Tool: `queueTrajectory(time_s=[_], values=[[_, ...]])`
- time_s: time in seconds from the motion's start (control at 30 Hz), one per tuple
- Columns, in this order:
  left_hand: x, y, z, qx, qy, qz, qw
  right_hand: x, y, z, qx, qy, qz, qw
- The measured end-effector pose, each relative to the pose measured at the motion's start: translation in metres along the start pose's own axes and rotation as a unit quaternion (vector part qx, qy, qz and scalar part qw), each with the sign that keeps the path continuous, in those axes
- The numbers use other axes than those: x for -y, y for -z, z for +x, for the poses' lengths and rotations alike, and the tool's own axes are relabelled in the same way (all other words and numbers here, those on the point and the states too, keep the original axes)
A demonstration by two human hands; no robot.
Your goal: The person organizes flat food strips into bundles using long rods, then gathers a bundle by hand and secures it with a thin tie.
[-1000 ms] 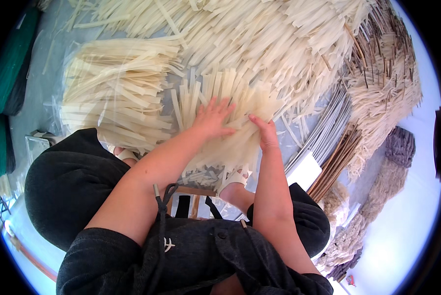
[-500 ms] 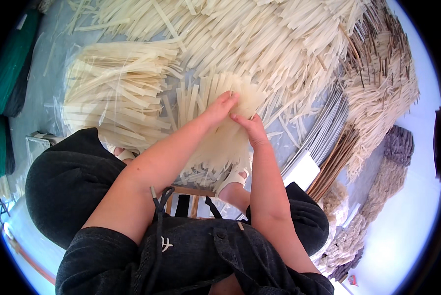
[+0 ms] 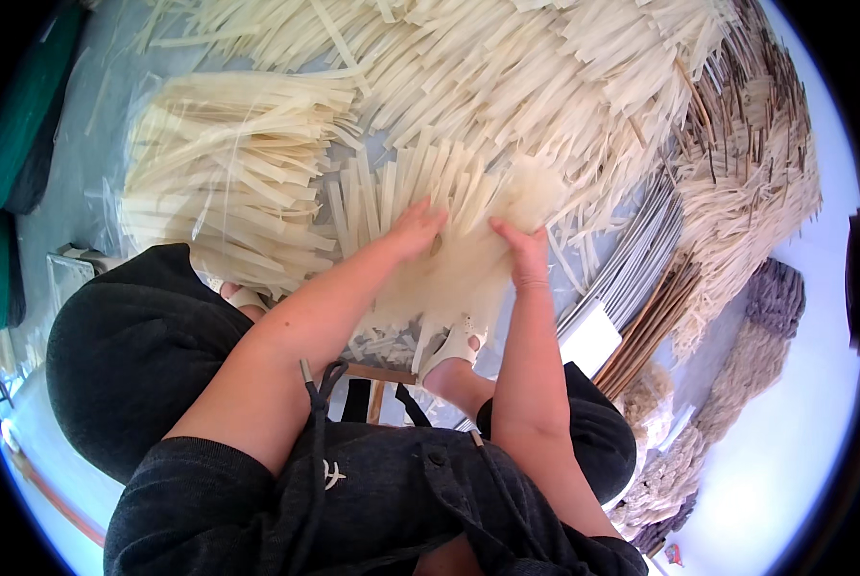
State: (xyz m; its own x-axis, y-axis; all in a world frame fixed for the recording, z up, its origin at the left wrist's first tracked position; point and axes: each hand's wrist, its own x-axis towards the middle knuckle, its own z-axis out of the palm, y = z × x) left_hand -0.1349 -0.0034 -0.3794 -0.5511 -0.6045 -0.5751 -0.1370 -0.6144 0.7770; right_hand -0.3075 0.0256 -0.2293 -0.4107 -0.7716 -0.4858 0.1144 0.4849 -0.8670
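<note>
Seemingly flat and open, the left hand and right hand press a fanned bundle of pale strips; strips run lengthwise away from the person, beyond the white sandal; both hands equally near.

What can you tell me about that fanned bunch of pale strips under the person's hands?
The fanned bunch of strips is cream-coloured, flat and narrow, like split cane or dried fibre. It lies on the floor, spreading away from the person. The left hand and right hand press on it. Similar strips surround it.
</note>
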Motion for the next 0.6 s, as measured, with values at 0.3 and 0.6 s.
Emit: queueTrajectory(time_s=[0.3,0.6], values=[[-0.017,-0.005,-0.037,-0.018,-0.078,0.47,0.879,0.084,0.04,-0.023,0.02,0.081,0.054,0.995],[-0.114,-0.012,-0.068,-0.075,-0.123,0.187,0.972,0.112,0.04,-0.059,0.038,0.086,0.069,0.993]])
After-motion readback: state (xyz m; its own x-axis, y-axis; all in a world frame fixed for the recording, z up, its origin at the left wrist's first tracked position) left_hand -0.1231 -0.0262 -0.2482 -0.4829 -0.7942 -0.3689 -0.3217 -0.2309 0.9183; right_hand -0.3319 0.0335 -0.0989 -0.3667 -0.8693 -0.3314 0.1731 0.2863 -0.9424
